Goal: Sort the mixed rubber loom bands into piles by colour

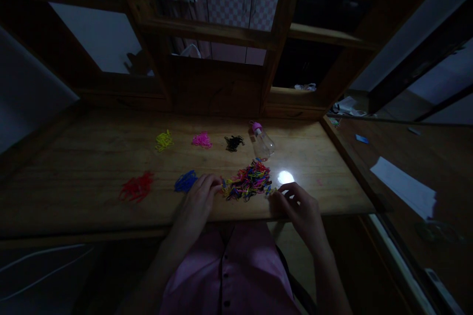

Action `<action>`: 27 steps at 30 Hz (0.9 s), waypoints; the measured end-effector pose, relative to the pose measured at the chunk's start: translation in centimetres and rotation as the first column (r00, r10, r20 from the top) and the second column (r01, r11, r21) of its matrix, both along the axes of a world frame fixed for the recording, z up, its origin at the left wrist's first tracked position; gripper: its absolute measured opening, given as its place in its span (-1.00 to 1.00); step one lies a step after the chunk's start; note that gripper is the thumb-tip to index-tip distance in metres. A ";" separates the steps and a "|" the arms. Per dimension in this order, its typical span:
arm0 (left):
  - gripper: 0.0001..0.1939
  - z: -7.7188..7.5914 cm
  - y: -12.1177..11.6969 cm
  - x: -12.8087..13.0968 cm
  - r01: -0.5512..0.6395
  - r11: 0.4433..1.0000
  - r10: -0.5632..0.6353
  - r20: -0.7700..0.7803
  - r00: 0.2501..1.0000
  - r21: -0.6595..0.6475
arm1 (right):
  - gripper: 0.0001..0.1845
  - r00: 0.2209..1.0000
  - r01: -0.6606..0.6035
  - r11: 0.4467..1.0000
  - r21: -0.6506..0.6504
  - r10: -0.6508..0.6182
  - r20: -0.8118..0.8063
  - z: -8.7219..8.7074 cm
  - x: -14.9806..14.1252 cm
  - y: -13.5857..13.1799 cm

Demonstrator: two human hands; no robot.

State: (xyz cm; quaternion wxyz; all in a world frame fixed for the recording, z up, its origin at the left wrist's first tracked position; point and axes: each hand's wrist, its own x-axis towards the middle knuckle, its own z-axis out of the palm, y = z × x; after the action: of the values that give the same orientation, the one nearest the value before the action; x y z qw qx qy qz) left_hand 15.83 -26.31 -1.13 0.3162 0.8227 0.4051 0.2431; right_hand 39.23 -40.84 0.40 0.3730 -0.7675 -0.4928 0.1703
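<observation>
A mixed heap of small coloured loops (251, 180), which look like rubber bands, lies on the wooden desk in front of me. My left hand (203, 192) pinches at the heap's left edge, with coloured loops at its fingertips. At the right edge, my right hand (297, 202) has thumb and forefinger closed beside a few yellow and blue loops; what it grips is too small to tell. Sorted by colour, a blue pile (185, 181) sits just left of my left hand and a red pile (136, 187) farther left. Behind are a yellow pile (163, 141), a pink pile (201, 140) and a black pile (234, 143).
A clear bottle (263, 143) with a purple cap lies behind the heap. Wooden shelving (218, 83) rises along the desk's back. To the right, a lower brown surface holds white paper (404, 187) and a small blue packet (361, 139). The light is dim.
</observation>
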 end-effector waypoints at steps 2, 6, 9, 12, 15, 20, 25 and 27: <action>-0.83 0.3 0.0 -0.1 -0.028 1.000 0.028 0.006 1.000 -0.005 | -0.86 0.999 0.000 1.000 0.009 0.001 -0.034 0.1 0.0 -0.1; -0.80 0.4 0.1 -0.4 -0.028 0.999 0.028 0.012 1.000 0.024 | -0.85 0.994 0.000 0.999 0.045 0.005 -0.107 0.2 0.0 -0.2; -0.79 0.7 -0.1 -0.5 -0.039 0.999 0.038 0.065 0.997 0.018 | -0.79 0.988 0.003 0.997 0.073 0.008 -0.153 0.3 0.0 -0.2; -0.79 1.4 -0.8 -0.2 -0.050 0.997 0.059 0.174 0.983 -0.060 | -0.76 0.974 -0.004 0.994 0.105 0.028 -0.224 0.3 0.0 -0.1; -0.82 2.1 -1.8 0.6 -0.005 0.955 0.109 0.338 0.935 -0.296 | -0.80 0.955 0.028 0.992 0.123 0.009 -0.296 0.2 0.0 0.0; -0.86 2.0 -3.4 2.2 0.256 0.664 0.350 0.595 0.724 -0.702 | -0.82 0.860 0.085 0.990 0.113 -0.015 -0.511 -0.1 0.2 0.3; -0.89 1.4 -4.9 4.0 0.484 0.373 0.538 0.609 0.583 -0.792 | -0.81 0.779 0.100 0.988 0.116 -0.005 -0.627 0.7 -0.6 0.6; -0.86 1.5 -5.6 4.7 0.558 0.248 0.617 0.573 0.539 -0.792 | -0.81 0.765 0.083 0.990 0.116 0.011 -0.644 1.4 -1.5 0.6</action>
State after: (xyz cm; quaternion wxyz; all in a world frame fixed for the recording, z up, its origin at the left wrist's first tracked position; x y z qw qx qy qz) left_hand 20.57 -31.89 0.34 0.8911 0.1966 0.2709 0.3064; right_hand 37.68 -40.22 1.79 0.5743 -0.6445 -0.3309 0.3811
